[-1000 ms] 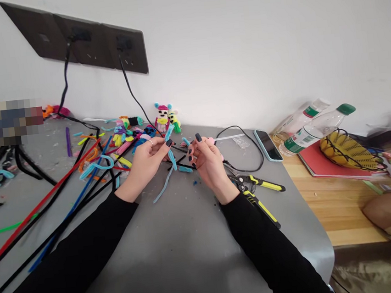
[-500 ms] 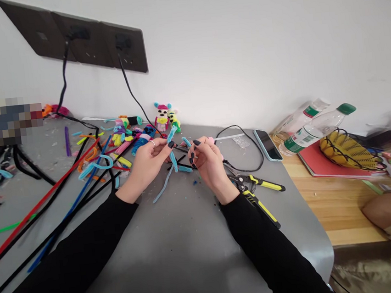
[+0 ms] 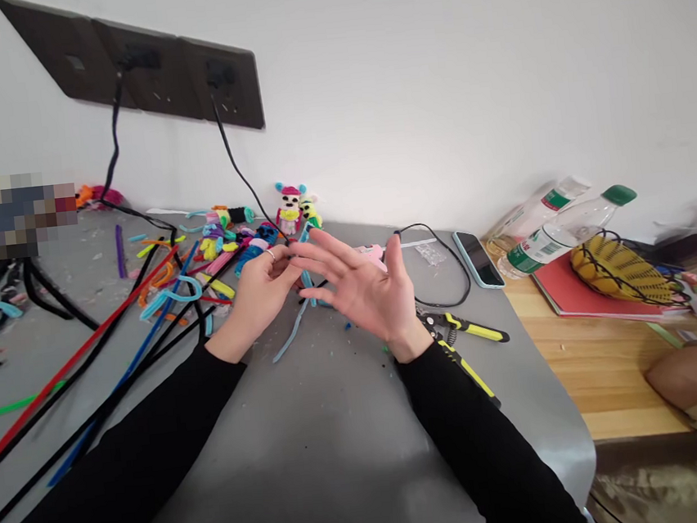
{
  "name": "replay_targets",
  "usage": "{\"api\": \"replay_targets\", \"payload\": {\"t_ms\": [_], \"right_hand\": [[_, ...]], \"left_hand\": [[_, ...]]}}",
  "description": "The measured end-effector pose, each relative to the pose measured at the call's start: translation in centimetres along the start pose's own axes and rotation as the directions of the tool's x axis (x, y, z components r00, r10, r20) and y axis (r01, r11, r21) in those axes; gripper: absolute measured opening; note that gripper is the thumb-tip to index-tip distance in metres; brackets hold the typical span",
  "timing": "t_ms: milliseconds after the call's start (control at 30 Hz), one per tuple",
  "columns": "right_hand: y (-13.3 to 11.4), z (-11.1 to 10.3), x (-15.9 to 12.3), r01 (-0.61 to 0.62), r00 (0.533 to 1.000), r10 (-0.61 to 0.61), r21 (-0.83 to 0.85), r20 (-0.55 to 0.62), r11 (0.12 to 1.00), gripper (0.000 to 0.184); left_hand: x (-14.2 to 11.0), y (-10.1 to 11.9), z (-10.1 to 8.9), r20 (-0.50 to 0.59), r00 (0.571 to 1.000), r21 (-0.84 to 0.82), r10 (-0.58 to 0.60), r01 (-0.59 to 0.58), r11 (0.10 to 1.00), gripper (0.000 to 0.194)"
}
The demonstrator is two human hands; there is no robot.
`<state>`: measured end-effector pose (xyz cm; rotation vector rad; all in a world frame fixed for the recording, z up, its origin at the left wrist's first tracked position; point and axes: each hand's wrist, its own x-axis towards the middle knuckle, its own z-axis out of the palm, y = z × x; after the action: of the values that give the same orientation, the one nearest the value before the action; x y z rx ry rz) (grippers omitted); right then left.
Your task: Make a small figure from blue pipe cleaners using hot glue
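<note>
My left hand (image 3: 260, 293) pinches a light blue pipe cleaner (image 3: 306, 277) between thumb and fingers, over the grey table (image 3: 293, 456). My right hand (image 3: 366, 286) is open, palm showing and fingers spread, its fingertips close to the left hand and partly in front of the pipe cleaner. A thin grey-blue strand (image 3: 289, 339) slants down below the left hand. Behind the right hand lies a pink glue gun (image 3: 373, 255) with a white stick, partly hidden. Beside the right wrist are yellow-and-black wire pliers (image 3: 475, 327).
Loose pipe cleaners, among them a red one (image 3: 86, 348), spread across the left side. Small fuzzy dolls (image 3: 289, 207) stand by the wall. To the right are a phone (image 3: 477, 259), plastic bottles (image 3: 538, 247), a yellow netted item (image 3: 620, 268) and another person's arm (image 3: 679, 369).
My right hand has gone from a closed pinch beside a short blue piece to open and spread, shifting toward my left hand. The left hand stays in place with its pipe cleaner.
</note>
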<state>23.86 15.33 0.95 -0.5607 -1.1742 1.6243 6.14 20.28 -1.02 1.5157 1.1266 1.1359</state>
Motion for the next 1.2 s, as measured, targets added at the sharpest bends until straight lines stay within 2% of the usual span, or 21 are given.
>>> {"api": "replay_targets", "payload": {"t_ms": [67, 167, 300, 467, 567, 633, 667, 733, 800, 833, 900, 1033, 1100, 1200], "right_hand": [[-0.5, 0.2, -0.2, -0.010, 0.999, 0.013, -0.057, 0.053, 0.998, 0.096], [-0.6, 0.1, -0.3, -0.028, 0.993, 0.041, -0.118, 0.114, 0.993, 0.101], [-0.3, -0.1, -0.3, -0.022, 0.982, 0.029, -0.040, 0.186, 0.999, 0.096], [-0.4, 0.3, -0.3, -0.044, 0.990, 0.043, 0.001, 0.134, 0.999, 0.098], [-0.3, 0.1, -0.1, -0.011, 0.999, 0.009, 0.052, 0.037, 0.999, 0.094], [0.1, -0.6, 0.2, 0.062, 0.991, -0.055, 0.057, -0.120, 0.996, 0.081], [0.5, -1.1, 0.3, 0.099, 0.971, -0.089, 0.032, -0.221, 0.995, 0.070], [1.2, -2.0, 0.6, 0.131, 0.901, -0.145, -0.064, -0.409, 0.989, 0.046], [1.8, -2.6, 0.7, 0.125, 0.842, -0.198, -0.177, -0.502, 0.976, 0.038], [2.0, -2.6, 0.8, 0.116, 0.834, -0.217, -0.223, -0.507, 0.968, 0.039], [2.2, -2.3, 0.9, 0.102, 0.853, -0.238, -0.298, -0.464, 0.949, 0.045], [2.3, -1.2, 1.0, 0.061, 0.901, -0.223, -0.400, -0.371, 0.914, 0.048], [2.4, -1.1, 1.0, 0.042, 0.898, -0.223, -0.430, -0.380, 0.902, 0.049], [2.4, -1.4, 0.9, 0.033, 0.859, -0.274, -0.486, -0.433, 0.873, 0.050]], "left_hand": [[-0.1, 0.3, -0.1, 0.018, 1.000, -0.001, 0.011, -0.011, 1.000, 0.026], [-0.2, 0.7, -0.1, 0.026, 0.999, -0.017, 0.025, -0.024, 1.000, 0.027], [-0.3, 0.7, -0.1, 0.016, 1.000, -0.008, 0.019, -0.018, 1.000, 0.023], [-0.2, 0.5, -0.1, -0.005, 1.000, 0.005, 0.020, -0.020, 1.000, 0.021], [-0.1, 0.4, 0.0, -0.013, 1.000, -0.017, 0.003, -0.003, 1.000, 0.027], [-0.2, 0.4, 0.1, -0.028, 1.000, -0.016, -0.014, 0.014, 1.000, 0.031], [-0.2, 0.4, 0.1, -0.031, 0.999, -0.014, -0.023, 0.022, 1.000, 0.033], [-0.3, 0.4, 0.0, -0.020, 0.999, -0.006, -0.032, 0.032, 0.999, 0.036], [-0.4, 0.4, 0.0, 0.031, 0.999, 0.002, -0.024, 0.024, 1.000, 0.036], [-0.5, 0.4, -0.1, 0.073, 0.997, 0.003, -0.014, 0.014, 1.000, 0.035], [-0.6, 0.5, -0.1, 0.173, 0.985, 0.008, 0.014, -0.015, 1.000, 0.035], [-0.8, 0.6, 0.0, 0.368, 0.928, 0.041, 0.055, -0.076, 0.996, 0.037], [-0.8, 0.5, 0.1, 0.422, 0.905, 0.045, 0.047, -0.073, 0.996, 0.037], [-0.8, 0.4, 0.3, 0.457, 0.889, 0.035, 0.016, -0.036, 0.999, 0.039]]}}
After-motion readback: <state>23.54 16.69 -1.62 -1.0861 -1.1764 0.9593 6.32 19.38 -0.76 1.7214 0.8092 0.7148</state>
